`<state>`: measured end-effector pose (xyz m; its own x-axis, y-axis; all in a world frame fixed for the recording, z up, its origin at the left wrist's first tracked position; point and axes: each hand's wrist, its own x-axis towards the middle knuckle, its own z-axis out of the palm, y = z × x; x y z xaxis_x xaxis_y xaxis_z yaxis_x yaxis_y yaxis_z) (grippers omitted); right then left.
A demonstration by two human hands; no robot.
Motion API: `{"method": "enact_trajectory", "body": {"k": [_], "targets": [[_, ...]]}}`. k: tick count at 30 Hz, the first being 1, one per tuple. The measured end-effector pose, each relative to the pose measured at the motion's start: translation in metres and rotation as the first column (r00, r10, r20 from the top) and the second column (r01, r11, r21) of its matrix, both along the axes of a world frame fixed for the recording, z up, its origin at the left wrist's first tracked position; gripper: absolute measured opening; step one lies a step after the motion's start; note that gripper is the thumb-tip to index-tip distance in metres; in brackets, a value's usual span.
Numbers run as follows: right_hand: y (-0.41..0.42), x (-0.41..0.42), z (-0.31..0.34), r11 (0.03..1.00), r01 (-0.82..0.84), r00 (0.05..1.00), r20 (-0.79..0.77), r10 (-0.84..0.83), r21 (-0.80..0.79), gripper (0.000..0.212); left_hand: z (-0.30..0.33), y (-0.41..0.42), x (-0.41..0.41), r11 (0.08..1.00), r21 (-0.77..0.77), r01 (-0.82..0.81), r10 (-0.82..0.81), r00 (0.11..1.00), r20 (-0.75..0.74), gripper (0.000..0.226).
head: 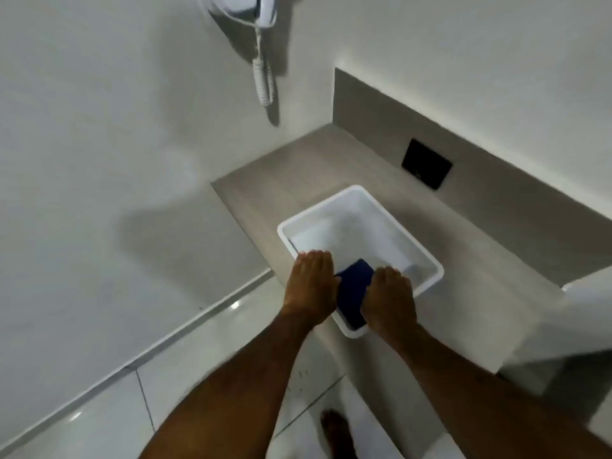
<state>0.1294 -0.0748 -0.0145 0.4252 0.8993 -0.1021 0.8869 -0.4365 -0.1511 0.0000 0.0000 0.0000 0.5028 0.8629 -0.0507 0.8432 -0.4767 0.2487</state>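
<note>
A white wall (99, 127) fills the left and far side of the view, with glossy pale floor tiles (82, 409) below it at the near left. A grey ledge (298, 167) runs from the middle off to the right, backed by a grey upstand. On the ledge sits a white rectangular tub (400, 223), turned at an angle, its near corner at the ledge's front edge.

Both bare forearms reach in from the near side to that near corner. The left hand (313, 286) lies palm down over the tub's near left rim, and the right hand (389, 301) lies palm down just to its right. Their fingers bend down and away, tips hidden, so I cannot tell whether either hand grips or only presses.

Between the hands, inside the tub's near corner, lies a dark blue cloth (354, 289), its side edges running under both hands.

A black plate (427, 167) is set in the upstand, far right of the tub. A white hair dryer (245, 8) hangs on the far wall, its coiled cord (263, 77) dangling. A bare foot (336, 432) shows on the near floor.
</note>
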Motion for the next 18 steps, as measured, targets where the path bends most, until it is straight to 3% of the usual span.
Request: {"method": "enact_trajectory", "body": {"k": [2,6,8,10,13,15,18], "targets": [[0.008,0.007,-0.001,0.990,0.018,0.999,-0.041,-0.024,-0.139,0.029,-0.010,0.002,0.016,0.998,-0.032,0.059,-0.060,0.998,-0.028,0.026],[0.028,0.013,0.004,0.968,0.076,0.981,-0.156,-0.115,-0.237,0.037,-0.014,0.014,0.031,0.984,-0.107,0.143,-0.167,0.946,-0.277,0.038],[0.035,0.017,0.007,0.963,0.100,0.960,-0.231,-0.160,-0.252,0.038,-0.013,0.023,0.034,0.977,-0.164,0.133,-0.174,0.946,-0.274,0.039],[0.041,0.022,0.013,0.960,0.133,0.918,-0.335,-0.214,-0.248,0.034,-0.012,0.030,0.035,0.964,-0.245,0.100,-0.144,0.976,-0.166,0.032],[0.046,0.018,0.033,0.972,0.194,0.863,-0.448,-0.232,-0.129,0.025,-0.001,0.031,0.026,0.951,-0.298,0.082,-0.033,0.986,0.164,0.024],[0.046,0.005,0.055,0.970,0.242,0.848,-0.490,-0.202,0.018,0.023,0.014,0.028,0.006,0.974,-0.214,0.071,0.012,0.932,0.362,0.020],[0.043,-0.042,0.088,0.972,0.168,0.825,-0.562,-0.049,0.162,0.036,0.032,0.020,-0.046,1.000,0.004,0.002,-0.004,0.851,0.525,0.015]]}}
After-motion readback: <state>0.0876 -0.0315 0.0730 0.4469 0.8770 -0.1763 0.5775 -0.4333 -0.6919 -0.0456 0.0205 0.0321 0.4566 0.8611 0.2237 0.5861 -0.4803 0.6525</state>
